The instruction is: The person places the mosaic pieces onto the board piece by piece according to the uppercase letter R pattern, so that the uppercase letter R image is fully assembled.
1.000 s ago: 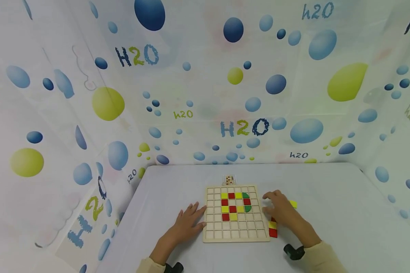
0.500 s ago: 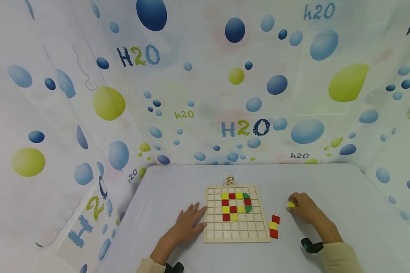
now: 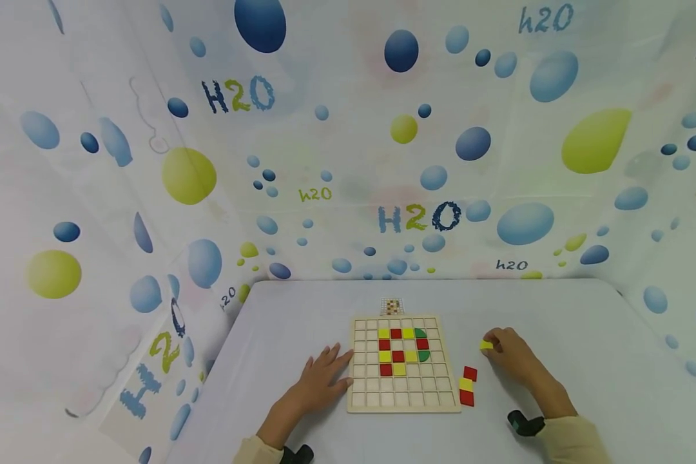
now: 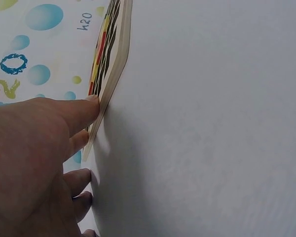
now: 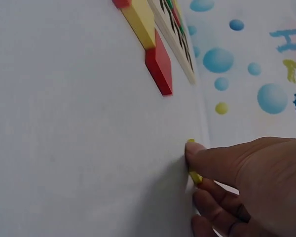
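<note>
The right hand point(image 3: 513, 356) is pinching a small yellow tile point(image 3: 486, 346) between thumb and fingers; the tile is lying low on the white table point(image 3: 586, 361), well to the right of the wooden grid board point(image 3: 405, 363). The left hand point(image 3: 319, 380) is resting flat on the table, its fingers relaxed and holding nothing, and the fingertips point(image 4: 91, 106) are touching the left edge of the board. Between the board and the right hand, three loose tiles point(image 3: 467, 385) are lying in a short line: red, yellow, red. Inside the board, red, yellow and green tiles are sitting in the cells. A small pattern card point(image 3: 391, 305) is lying just behind the board.
</note>
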